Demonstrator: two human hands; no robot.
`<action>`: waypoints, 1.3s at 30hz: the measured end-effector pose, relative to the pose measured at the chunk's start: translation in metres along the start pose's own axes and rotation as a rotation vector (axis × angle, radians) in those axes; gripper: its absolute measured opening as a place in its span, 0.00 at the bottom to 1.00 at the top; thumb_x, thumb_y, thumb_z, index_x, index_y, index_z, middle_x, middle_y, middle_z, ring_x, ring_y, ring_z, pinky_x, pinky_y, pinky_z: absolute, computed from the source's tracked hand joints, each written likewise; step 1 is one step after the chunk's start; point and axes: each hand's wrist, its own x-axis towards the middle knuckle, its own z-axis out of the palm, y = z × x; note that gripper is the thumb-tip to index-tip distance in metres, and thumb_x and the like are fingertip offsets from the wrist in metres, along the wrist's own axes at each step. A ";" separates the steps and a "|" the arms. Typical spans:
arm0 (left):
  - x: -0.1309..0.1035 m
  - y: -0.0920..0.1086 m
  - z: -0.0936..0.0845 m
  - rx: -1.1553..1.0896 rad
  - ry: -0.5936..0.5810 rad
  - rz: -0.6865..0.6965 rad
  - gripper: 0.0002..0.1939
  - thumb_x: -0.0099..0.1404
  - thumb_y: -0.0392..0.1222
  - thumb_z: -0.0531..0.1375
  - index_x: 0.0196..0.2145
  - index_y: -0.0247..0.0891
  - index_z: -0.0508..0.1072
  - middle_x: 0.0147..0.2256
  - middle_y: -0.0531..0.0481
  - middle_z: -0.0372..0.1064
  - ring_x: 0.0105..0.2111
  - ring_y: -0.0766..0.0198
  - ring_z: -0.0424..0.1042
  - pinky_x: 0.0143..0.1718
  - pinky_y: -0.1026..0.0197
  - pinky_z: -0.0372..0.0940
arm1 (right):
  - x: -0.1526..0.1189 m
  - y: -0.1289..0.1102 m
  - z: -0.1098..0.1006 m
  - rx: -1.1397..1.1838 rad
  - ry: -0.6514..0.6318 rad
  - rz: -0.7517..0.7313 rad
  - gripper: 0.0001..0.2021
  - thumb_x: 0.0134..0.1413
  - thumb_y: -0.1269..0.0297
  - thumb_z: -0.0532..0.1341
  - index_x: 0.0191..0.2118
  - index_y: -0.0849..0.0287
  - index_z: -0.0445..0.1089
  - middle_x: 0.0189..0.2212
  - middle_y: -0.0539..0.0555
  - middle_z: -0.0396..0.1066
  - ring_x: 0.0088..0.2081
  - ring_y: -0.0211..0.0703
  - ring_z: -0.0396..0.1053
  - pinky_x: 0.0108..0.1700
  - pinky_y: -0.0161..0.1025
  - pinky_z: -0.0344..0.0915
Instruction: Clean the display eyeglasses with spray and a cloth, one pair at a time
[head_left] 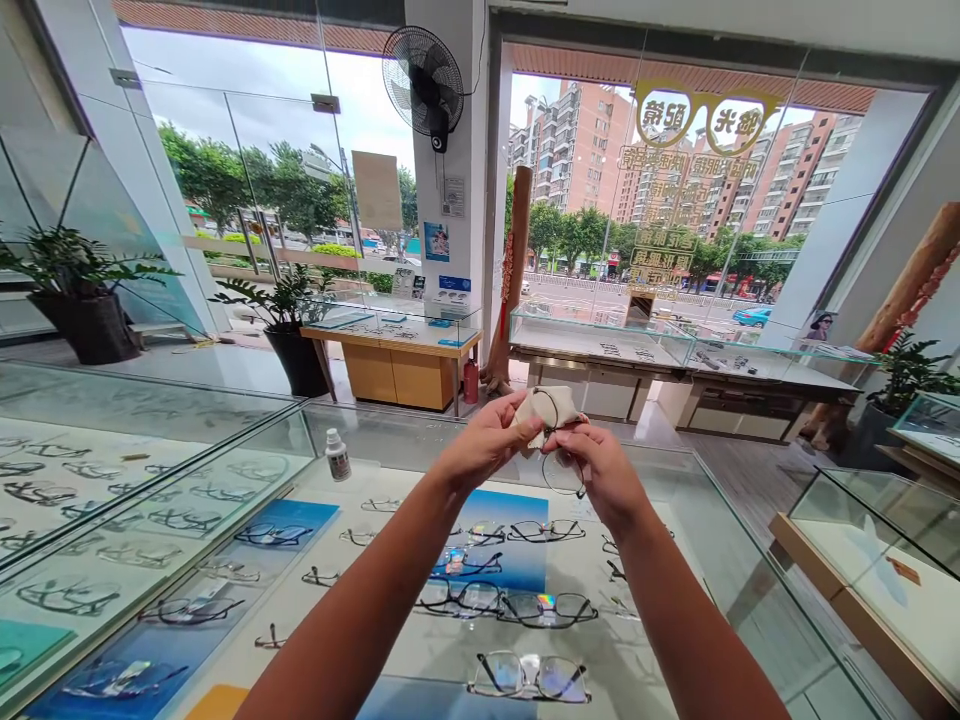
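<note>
Above the glass display case (360, 420), my left hand (491, 438) holds a cream cloth (553, 403) pressed around one lens of a pair of round, thin-rimmed glasses (564, 476). My right hand (596, 462) is closed on the glasses near the bridge, with its fingertips close to the cloth. The other round lens hangs below the fingers. A small white bottle with a dark label (337, 456) stands on the glass at the left. Beneath my arms, several pairs of glasses (534, 677) lie inside the case.
More glass cases adjoin at the left (150, 480) and stand at the right (862, 540). Beyond the near case are a wooden display table (401, 370), a potted plant (292, 350), a red extinguisher (470, 382) and a wall fan (424, 85).
</note>
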 end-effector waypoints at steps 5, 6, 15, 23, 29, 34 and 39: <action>0.003 -0.016 0.009 0.014 0.178 0.089 0.22 0.61 0.55 0.74 0.40 0.32 0.78 0.29 0.50 0.73 0.27 0.68 0.67 0.32 0.65 0.62 | -0.001 0.008 0.007 -0.049 0.001 -0.023 0.09 0.50 0.57 0.69 0.28 0.55 0.83 0.28 0.53 0.73 0.32 0.42 0.57 0.38 0.43 0.54; 0.004 -0.019 0.010 0.019 0.223 0.104 0.22 0.62 0.57 0.73 0.37 0.32 0.77 0.28 0.51 0.72 0.26 0.69 0.66 0.30 0.65 0.61 | -0.001 0.010 0.009 -0.063 0.003 -0.022 0.09 0.50 0.57 0.69 0.28 0.55 0.83 0.28 0.53 0.73 0.31 0.41 0.57 0.37 0.43 0.53; 0.003 -0.005 -0.001 0.011 0.055 0.061 0.22 0.62 0.54 0.73 0.41 0.31 0.79 0.32 0.47 0.75 0.29 0.67 0.69 0.34 0.64 0.63 | -0.001 0.003 0.004 0.001 0.050 -0.050 0.10 0.49 0.56 0.68 0.26 0.56 0.82 0.29 0.53 0.76 0.32 0.41 0.58 0.38 0.41 0.55; 0.004 -0.022 0.019 -0.011 0.235 0.117 0.24 0.63 0.60 0.71 0.35 0.35 0.72 0.25 0.54 0.70 0.18 0.74 0.59 0.20 0.68 0.54 | -0.002 0.010 0.015 -0.084 0.010 -0.011 0.10 0.47 0.56 0.68 0.27 0.56 0.82 0.26 0.52 0.72 0.29 0.40 0.56 0.35 0.42 0.54; 0.001 -0.002 0.005 0.011 0.087 0.073 0.24 0.65 0.59 0.70 0.34 0.32 0.75 0.28 0.48 0.73 0.28 0.67 0.71 0.32 0.65 0.66 | -0.004 0.001 0.010 -0.081 0.011 -0.015 0.10 0.47 0.56 0.68 0.26 0.56 0.81 0.27 0.52 0.73 0.31 0.41 0.57 0.38 0.42 0.55; -0.002 0.002 0.002 0.047 -0.024 0.033 0.22 0.62 0.50 0.74 0.44 0.33 0.76 0.31 0.50 0.74 0.26 0.70 0.69 0.30 0.66 0.63 | -0.005 -0.001 0.007 -0.017 -0.006 0.000 0.10 0.49 0.56 0.68 0.27 0.56 0.82 0.29 0.53 0.74 0.32 0.41 0.58 0.39 0.42 0.55; 0.001 -0.015 0.017 0.015 0.204 0.102 0.26 0.64 0.63 0.69 0.32 0.35 0.70 0.22 0.56 0.67 0.16 0.74 0.58 0.17 0.68 0.52 | -0.007 0.008 0.018 -0.111 -0.039 0.001 0.10 0.49 0.55 0.68 0.27 0.56 0.83 0.24 0.50 0.68 0.30 0.40 0.56 0.36 0.41 0.54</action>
